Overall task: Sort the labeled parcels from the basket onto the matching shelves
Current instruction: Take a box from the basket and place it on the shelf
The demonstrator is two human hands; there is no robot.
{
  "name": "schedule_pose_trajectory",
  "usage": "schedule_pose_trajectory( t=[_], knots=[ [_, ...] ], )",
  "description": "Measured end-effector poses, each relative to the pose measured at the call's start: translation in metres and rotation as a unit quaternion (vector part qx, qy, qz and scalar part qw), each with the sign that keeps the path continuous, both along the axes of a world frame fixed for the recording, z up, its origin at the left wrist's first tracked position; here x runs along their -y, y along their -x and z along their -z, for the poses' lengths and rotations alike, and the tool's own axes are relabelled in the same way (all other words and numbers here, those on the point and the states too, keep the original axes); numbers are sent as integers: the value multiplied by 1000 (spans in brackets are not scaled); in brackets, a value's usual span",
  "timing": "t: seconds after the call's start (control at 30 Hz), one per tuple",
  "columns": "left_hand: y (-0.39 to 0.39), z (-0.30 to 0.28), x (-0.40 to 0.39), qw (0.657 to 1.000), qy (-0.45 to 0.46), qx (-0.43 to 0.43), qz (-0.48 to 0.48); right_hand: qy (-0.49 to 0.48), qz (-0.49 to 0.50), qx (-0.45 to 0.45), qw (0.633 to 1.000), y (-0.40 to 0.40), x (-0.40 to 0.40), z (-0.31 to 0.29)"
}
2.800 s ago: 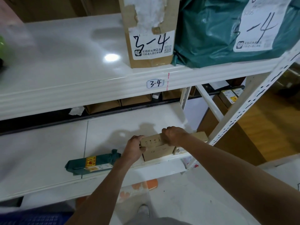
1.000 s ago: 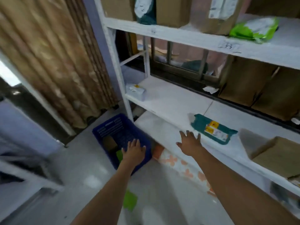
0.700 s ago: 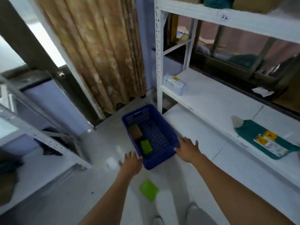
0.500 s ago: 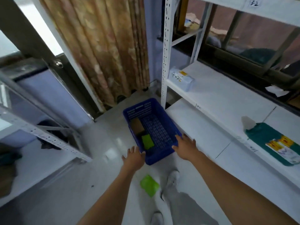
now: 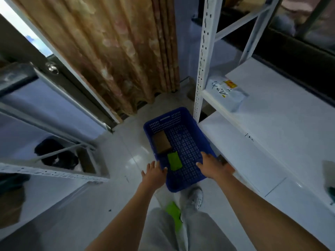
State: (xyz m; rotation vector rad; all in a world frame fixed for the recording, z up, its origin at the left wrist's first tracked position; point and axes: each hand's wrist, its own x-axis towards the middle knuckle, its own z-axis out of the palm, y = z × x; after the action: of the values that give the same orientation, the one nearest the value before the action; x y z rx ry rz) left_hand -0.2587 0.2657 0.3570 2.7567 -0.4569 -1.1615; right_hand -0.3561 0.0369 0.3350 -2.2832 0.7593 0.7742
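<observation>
A blue plastic basket (image 5: 188, 122) stands on the floor beside the white shelf post. Inside it lie a brown cardboard parcel (image 5: 161, 143) and a small green parcel (image 5: 174, 160). My left hand (image 5: 154, 173) hovers at the basket's near left rim with fingers spread and holds nothing. My right hand (image 5: 211, 166) reaches over the basket's right side, fingers straight and empty. A white parcel (image 5: 227, 92) with handwriting lies on the shelf (image 5: 282, 113) to the right.
A green flat packet (image 5: 174, 213) lies on the floor between my feet. A brown curtain (image 5: 116, 48) hangs behind the basket. Another white rack (image 5: 54, 173) stands at left with dark items under it. A lower white shelf board (image 5: 241, 151) runs along the right.
I let go of the cardboard box on the shelf and turned left toward the floor. Both empty hands have come down to the blue basket, which is now close below me.
</observation>
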Motion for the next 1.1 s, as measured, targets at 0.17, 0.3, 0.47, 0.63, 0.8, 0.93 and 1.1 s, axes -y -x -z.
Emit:
schedule_pose_trajectory(
  t=[0.17,0.3,0.47,0.63,0.8,0.93,1.1],
  knots=[
    [-52,19,38,1000,18,-17,-11,-23,8,-23,999,-36,19,37],
    [-88,59,59,999,29,-35,-10,-56,30,-26,998,-63,24,75],
    [-129,135,67,996,15,-83,-3,-68,58,-33,995,-109,24,123],
    [-175,225,70,993,-3,-117,15,-106,132,-60,984,-158,10,194],
    [-242,324,83,991,-22,-113,63,-167,268,-92,944,-202,-9,297],
    [-301,408,102,993,-35,-93,71,-210,391,-76,893,-230,-27,388],
    [-364,507,127,995,-40,-57,72,-281,537,-111,787,-270,-48,501]
  ],
)
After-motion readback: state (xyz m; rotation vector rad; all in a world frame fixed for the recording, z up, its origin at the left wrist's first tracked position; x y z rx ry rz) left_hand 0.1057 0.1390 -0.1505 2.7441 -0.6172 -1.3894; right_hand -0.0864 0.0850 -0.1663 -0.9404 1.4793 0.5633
